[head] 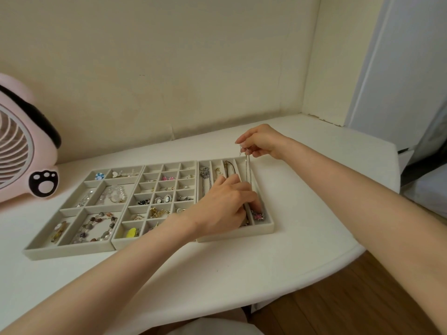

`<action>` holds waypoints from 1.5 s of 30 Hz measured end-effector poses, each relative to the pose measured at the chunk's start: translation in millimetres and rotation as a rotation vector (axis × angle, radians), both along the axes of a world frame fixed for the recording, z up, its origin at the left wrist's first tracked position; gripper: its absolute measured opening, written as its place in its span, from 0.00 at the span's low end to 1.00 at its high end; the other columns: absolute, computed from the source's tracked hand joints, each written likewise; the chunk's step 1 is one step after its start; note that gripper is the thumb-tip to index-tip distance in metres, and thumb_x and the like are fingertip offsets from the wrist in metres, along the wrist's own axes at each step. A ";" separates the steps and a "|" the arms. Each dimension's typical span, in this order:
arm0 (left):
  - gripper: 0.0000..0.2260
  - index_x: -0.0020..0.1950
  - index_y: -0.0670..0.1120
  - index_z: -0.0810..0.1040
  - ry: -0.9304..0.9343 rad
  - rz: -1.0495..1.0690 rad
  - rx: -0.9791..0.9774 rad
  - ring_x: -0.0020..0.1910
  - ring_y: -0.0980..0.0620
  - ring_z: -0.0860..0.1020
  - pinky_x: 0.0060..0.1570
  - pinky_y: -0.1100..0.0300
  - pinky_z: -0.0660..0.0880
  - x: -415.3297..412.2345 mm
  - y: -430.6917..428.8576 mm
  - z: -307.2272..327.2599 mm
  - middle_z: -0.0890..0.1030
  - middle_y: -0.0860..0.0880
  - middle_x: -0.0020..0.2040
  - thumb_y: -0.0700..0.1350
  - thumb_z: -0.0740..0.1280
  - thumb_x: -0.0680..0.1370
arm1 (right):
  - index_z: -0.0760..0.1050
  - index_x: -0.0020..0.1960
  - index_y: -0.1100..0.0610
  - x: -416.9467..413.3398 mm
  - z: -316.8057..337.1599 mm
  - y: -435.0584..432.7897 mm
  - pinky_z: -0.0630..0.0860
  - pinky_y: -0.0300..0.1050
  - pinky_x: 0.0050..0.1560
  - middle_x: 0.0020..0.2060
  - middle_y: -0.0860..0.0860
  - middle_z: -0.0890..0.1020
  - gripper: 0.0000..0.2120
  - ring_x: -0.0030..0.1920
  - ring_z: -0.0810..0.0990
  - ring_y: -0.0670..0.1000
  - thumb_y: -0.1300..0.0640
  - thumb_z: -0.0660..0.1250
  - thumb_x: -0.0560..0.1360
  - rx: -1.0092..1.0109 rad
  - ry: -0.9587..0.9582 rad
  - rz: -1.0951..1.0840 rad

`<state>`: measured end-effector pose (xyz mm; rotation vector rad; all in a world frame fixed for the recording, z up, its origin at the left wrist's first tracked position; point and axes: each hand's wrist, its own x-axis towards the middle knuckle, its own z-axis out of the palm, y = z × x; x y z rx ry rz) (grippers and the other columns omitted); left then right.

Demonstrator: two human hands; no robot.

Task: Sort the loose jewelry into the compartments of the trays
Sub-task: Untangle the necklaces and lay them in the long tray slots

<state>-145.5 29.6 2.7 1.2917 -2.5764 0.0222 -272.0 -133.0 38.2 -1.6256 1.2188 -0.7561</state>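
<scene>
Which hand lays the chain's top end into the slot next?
Probably right. The right hand pinches the chain above the far end of the right tray; the left hand is down at the slot's near end, by the pendant.

The 3 trays (pixel 154 244) are pale grey-beige on the white table (pixel 242 274). At the table's left edge the fan (pixel 21 151) is pink with a black band and a black-and-pink paw print (pixel 44 183). The chain (pixel 248 170) is silver, the star earrings (pixel 168 178) pink.
</scene>
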 end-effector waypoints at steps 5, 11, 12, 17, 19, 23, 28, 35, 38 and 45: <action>0.22 0.53 0.51 0.78 -0.002 -0.004 0.004 0.47 0.51 0.65 0.46 0.58 0.57 -0.9 1.6 1.3 0.74 0.53 0.46 0.40 0.51 0.66 | 0.79 0.47 0.60 0.5 -0.4 -0.4 0.62 0.34 0.24 0.33 0.56 0.80 0.09 0.27 0.67 0.46 0.71 0.65 0.72 0.017 0.024 0.026; 0.21 0.53 0.50 0.76 0.023 -0.023 0.003 0.47 0.54 0.64 0.46 0.59 0.58 -0.3 1.2 -0.6 0.75 0.55 0.47 0.40 0.53 0.66 | 0.80 0.49 0.60 2.7 -0.9 -0.7 0.61 0.33 0.23 0.34 0.55 0.80 0.09 0.25 0.66 0.45 0.69 0.65 0.73 0.003 0.018 0.043; 0.20 0.53 0.50 0.76 0.043 -0.022 0.017 0.47 0.54 0.64 0.47 0.59 0.59 0.3 2.0 -0.3 0.74 0.58 0.46 0.39 0.53 0.66 | 0.80 0.48 0.60 2.8 -0.6 -0.8 0.61 0.34 0.23 0.34 0.54 0.80 0.08 0.25 0.66 0.45 0.69 0.65 0.73 0.000 0.013 0.042; 0.18 0.51 0.50 0.75 0.059 -0.033 0.043 0.48 0.55 0.64 0.49 0.59 0.60 1.8 2.8 2.3 0.70 0.60 0.43 0.39 0.54 0.66 | 0.79 0.51 0.60 4.1 0.4 -0.3 0.62 0.34 0.25 0.35 0.54 0.80 0.09 0.26 0.66 0.45 0.68 0.66 0.74 -0.021 0.007 0.040; 0.19 0.50 0.50 0.76 0.052 -0.030 0.045 0.47 0.56 0.64 0.49 0.59 0.59 2.1 2.4 1.8 0.71 0.59 0.44 0.40 0.52 0.66 | 0.79 0.52 0.61 4.3 1.2 0.4 0.62 0.35 0.27 0.35 0.54 0.80 0.09 0.27 0.66 0.45 0.68 0.66 0.74 -0.034 0.004 0.040; 0.21 0.50 0.51 0.79 0.043 -0.029 0.045 0.47 0.56 0.63 0.48 0.59 0.59 3.3 2.2 0.0 0.75 0.56 0.46 0.40 0.52 0.66 | 0.79 0.53 0.61 4.5 1.7 0.7 0.62 0.36 0.29 0.35 0.54 0.81 0.10 0.27 0.65 0.45 0.67 0.66 0.73 -0.054 0.008 0.031; 0.20 0.51 0.51 0.77 0.034 -0.020 0.044 0.47 0.55 0.63 0.46 0.61 0.56 1.7 3.1 0.6 0.75 0.55 0.46 0.40 0.52 0.66 | 0.79 0.54 0.62 5.1 -2.5 -1.2 0.64 0.35 0.28 0.35 0.54 0.81 0.10 0.27 0.66 0.45 0.67 0.68 0.73 -0.062 0.002 0.025; 0.19 0.50 0.52 0.78 0.014 -0.061 0.035 0.45 0.56 0.61 0.44 0.61 0.54 0.7 3.0 0.4 0.76 0.55 0.47 0.39 0.54 0.67 | 0.80 0.52 0.60 1.7 -2.4 -2.3 0.64 0.34 0.27 0.35 0.53 0.82 0.09 0.27 0.66 0.45 0.66 0.68 0.73 -0.091 -0.021 0.003; 0.19 0.49 0.51 0.79 0.029 -0.080 0.032 0.43 0.58 0.59 0.43 0.62 0.53 0.3 4.2 0.2 0.76 0.56 0.47 0.39 0.54 0.66 | 0.80 0.52 0.60 2.3 -3.0 -1.6 0.65 0.34 0.26 0.35 0.53 0.82 0.09 0.26 0.67 0.45 0.67 0.67 0.73 -0.097 -0.026 0.007; 0.16 0.46 0.50 0.80 0.045 -0.092 0.047 0.42 0.59 0.59 0.46 0.58 0.58 2.7 3.9 2.0 0.79 0.57 0.46 0.39 0.55 0.67 | 0.79 0.52 0.62 5.0 -6.0 -1.5 0.66 0.34 0.25 0.35 0.54 0.81 0.09 0.26 0.68 0.45 0.67 0.68 0.73 -0.101 -0.044 -0.005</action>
